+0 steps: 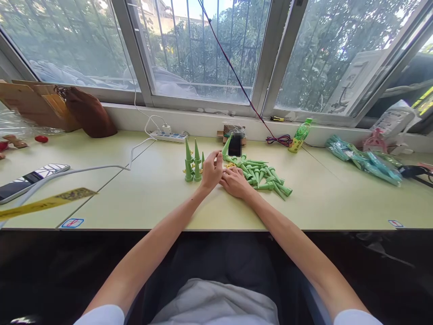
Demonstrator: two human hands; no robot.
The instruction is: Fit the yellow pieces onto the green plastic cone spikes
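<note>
My left hand [212,171] is closed around the lower part of a green plastic cone spike [227,145], its point up and tilted to the right. Just right of it, my right hand [236,181] rests low over the table, fingers stretched out and slightly apart; its fingertips are partly hidden. Small yellow pieces [230,165] lie behind the right hand. A loose pile of green cone spikes [260,174] spreads to the right of that hand. Left of my hands, several green spikes [197,169] stand upright in a group, with yellow pieces at their sides.
A dark phone [234,146] leans on a small box behind the pile. Further back are a power strip [169,136], a coiled cable [279,140] and a green bottle [300,135]. A white cable [101,169] crosses the left side; teal packets [368,162] lie right.
</note>
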